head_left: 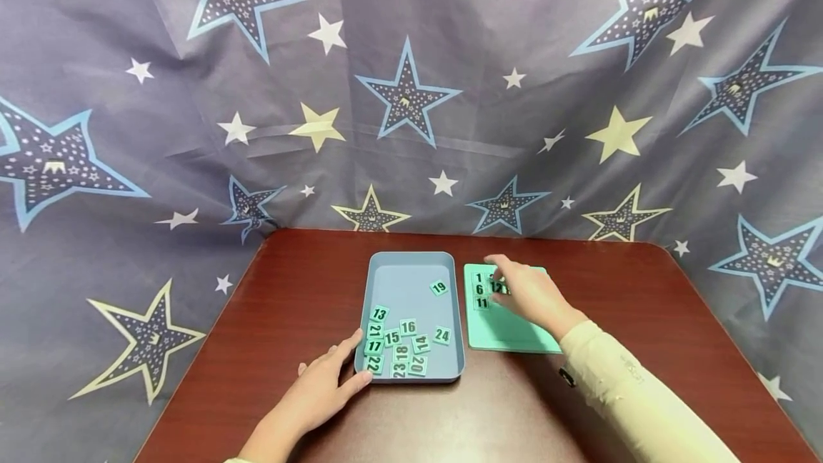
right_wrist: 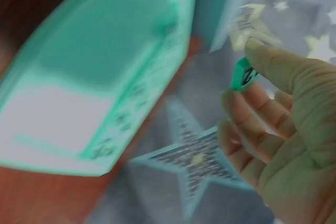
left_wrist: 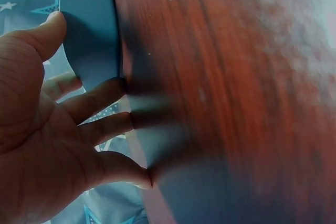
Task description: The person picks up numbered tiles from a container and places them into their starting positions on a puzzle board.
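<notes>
Star-printed fabric [head_left: 476, 34] backs the reddish-brown tabletop [head_left: 308, 291]. With the right grip [head_left: 530, 295] we pinch the 12 tile [head_left: 496, 288] above the green board [head_left: 508, 331] at right. With the left grip [head_left: 321, 384] spread, we touch the near left corner of the blue tray [head_left: 405, 274], holding number tiles [head_left: 408, 326].

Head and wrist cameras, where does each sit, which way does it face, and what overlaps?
Head: on the head, facing forward and down; tray, board, left hand, right hand and right sleeve show.
Left wrist: on that wrist, looking past the left hand at the tray and table.
Right wrist: on that wrist, looking past the right hand, which pinches a tile, toward the board.
Head and right wrist share the board and right hand.
</notes>
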Tool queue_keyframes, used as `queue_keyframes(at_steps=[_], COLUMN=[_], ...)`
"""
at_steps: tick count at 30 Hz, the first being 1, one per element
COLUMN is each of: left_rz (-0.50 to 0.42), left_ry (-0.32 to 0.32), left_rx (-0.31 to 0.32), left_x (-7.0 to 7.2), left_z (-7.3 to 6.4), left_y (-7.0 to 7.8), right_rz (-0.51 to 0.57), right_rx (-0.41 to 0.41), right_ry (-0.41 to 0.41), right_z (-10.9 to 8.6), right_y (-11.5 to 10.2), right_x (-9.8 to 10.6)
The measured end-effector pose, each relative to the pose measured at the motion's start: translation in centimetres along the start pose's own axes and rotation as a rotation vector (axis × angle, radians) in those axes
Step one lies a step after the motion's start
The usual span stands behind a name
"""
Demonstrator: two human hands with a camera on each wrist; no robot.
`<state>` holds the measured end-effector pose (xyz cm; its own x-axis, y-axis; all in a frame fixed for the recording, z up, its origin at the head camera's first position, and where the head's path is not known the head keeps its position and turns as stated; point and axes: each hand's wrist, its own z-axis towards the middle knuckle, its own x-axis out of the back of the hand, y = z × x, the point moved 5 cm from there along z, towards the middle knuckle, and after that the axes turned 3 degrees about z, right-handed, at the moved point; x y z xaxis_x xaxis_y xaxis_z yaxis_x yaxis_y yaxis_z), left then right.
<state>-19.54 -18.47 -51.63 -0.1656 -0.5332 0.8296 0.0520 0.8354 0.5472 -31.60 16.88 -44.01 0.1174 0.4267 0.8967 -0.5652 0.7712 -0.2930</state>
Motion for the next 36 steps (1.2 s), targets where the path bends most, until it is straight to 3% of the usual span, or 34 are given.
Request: queue_keyframes(at_steps=[3,7,13,28,36], left_rz=[-0.004,-0.011,-0.023,-0.03,-0.023], left_ry=[-0.01,-0.014,-0.015,-0.012,-0.005], left_rx=[0.008,0.003,0.005,0.007,0.003], left_x=[-0.2,-0.5,-0.5,-0.1,0.3], left_z=[0.0,0.0,-0.1,-0.2,-0.2], left_y=[-0.3,-0.4,-0.3,0.0,0.1], right_rz=[-0.06,-0.091,-0.1,-0.039,-0.027], right_rx=[-0.003,0.001,0.005,-0.06,-0.05], right_ry=[-0.052,-0.128,-0.109,-0.106,-0.102], right_z=[-0.6,-1.3,-1.4,-1.1,-1.2], right_y=[2.0,2.9,3.0,3.8,4.0], right_x=[-1.3,-3.4,-4.8,-5.4,-5.3])
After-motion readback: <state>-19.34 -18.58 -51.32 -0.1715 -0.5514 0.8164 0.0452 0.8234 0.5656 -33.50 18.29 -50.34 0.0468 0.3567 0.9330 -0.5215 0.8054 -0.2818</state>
